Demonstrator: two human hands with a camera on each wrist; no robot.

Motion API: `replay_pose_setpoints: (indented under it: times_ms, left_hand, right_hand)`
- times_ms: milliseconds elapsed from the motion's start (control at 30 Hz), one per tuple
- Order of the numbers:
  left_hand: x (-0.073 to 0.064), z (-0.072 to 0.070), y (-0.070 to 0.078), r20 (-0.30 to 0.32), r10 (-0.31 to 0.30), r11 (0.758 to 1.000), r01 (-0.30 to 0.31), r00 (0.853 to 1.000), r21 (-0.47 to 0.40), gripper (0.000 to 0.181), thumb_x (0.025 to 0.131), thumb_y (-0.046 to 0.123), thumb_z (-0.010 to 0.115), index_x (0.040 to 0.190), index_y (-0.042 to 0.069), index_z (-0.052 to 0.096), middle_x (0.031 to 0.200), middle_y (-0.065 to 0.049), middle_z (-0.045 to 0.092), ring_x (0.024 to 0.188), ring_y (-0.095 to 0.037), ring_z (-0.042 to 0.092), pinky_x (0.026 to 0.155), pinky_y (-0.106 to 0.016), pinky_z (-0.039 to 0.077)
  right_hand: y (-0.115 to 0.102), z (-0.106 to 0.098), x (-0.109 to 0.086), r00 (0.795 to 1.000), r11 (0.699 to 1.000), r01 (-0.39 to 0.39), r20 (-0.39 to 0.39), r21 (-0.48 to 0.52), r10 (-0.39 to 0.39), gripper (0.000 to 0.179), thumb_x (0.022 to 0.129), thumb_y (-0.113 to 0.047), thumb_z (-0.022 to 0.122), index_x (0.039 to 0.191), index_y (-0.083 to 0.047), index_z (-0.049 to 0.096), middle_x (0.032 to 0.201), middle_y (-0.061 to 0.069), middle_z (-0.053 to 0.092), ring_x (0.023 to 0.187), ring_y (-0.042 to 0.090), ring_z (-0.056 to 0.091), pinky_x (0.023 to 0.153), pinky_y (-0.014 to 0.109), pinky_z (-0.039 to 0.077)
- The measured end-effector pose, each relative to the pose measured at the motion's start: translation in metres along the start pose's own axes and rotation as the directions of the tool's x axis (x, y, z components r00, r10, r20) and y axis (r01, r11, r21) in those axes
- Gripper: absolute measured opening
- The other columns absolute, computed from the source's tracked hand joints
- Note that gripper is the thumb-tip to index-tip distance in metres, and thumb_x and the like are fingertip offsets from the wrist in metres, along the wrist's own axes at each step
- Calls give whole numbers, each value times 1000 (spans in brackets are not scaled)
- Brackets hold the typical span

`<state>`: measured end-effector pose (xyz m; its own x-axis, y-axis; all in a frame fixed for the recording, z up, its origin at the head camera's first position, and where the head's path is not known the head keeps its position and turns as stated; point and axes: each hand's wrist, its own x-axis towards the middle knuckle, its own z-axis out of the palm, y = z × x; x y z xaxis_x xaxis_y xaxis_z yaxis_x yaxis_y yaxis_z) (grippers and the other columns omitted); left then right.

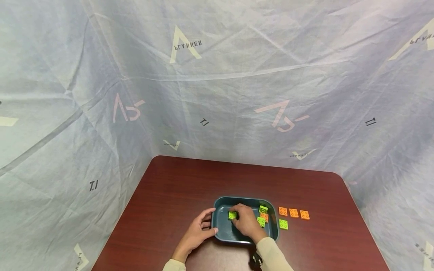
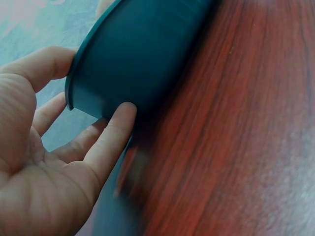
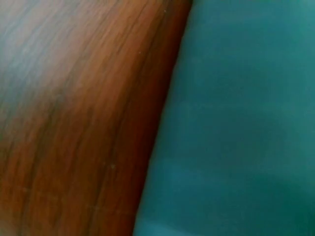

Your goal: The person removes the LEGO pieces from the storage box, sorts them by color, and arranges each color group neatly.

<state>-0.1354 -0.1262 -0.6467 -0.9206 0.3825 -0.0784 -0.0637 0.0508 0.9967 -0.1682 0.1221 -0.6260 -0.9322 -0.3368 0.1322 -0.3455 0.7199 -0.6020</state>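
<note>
A dark teal tray (image 1: 225, 235) stands on the table. At its left end my left hand (image 1: 197, 230) holds the rim; in the left wrist view, the thumb lies at the rim and a fingertip (image 2: 127, 110) presses the outer wall. My right hand (image 1: 248, 223) reaches inside and pinches a green toy building block (image 1: 232, 215) in the tray's left part. Right of that hand, two more green blocks (image 1: 261, 221) and an orange block (image 1: 266, 217) sit in the tray, partly overlapping. The right wrist view has only the tray's side (image 3: 236, 118) and tabletop.
Three orange blocks (image 1: 293, 213) lie in a row on the table, right of the tray. A single green block (image 1: 283, 224) is just below them, close to the tray's right wall. The brown table (image 1: 190, 177) has grey printed cloth (image 1: 234, 113) hanging around it.
</note>
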Motion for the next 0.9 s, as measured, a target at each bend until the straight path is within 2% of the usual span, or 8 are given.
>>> replay_pose_setpoints:
  times_ms: [200, 433, 700, 900]
  left_hand:
    - [0, 1, 2, -3, -1, 1000, 1, 1000, 7, 74, 94, 10, 80, 159, 13, 45, 149, -29, 53, 125, -42, 64, 91, -27, 56]
    - [-1, 0, 2, -4, 11, 1000, -11, 1000, 18, 74, 94, 11, 80, 159, 11, 44, 149, -30, 53, 125, -44, 64, 91, -28, 56]
    - [-2, 0, 3, -9, 8, 1000, -8, 1000, 9, 75, 94, 11, 80, 159, 12, 44, 150, -30, 52, 126, -44, 63, 90, -28, 56]
    - [-1, 1, 4, -13, 7, 1000, -6, 1000, 20, 74, 93, 10, 80, 159, 15, 46, 150, -27, 53, 124, -40, 64, 91, -28, 56]
  right_hand:
    - [3, -6, -4, 999, 999, -3, -35, 47, 5, 34, 85, 0, 83, 118, -6, 78, 116, 5, 75, 97, 21, 71, 81, 39, 59]
    - [3, -13, -10, 996, 998, -6, -90, 67, 12, 35, 85, -2, 85, 119, -9, 79, 115, 0, 75, 100, 19, 73, 83, 37, 61]
    - [-1, -25, -15, 990, 993, 22, -143, 112, -6, 36, 86, -3, 85, 120, -9, 78, 115, -1, 75, 96, 16, 72, 79, 34, 61]
    - [-5, -35, -20, 984, 995, 24, -177, 94, -7, 38, 83, -1, 87, 120, -9, 78, 116, -1, 74, 98, 17, 72, 79, 35, 61]
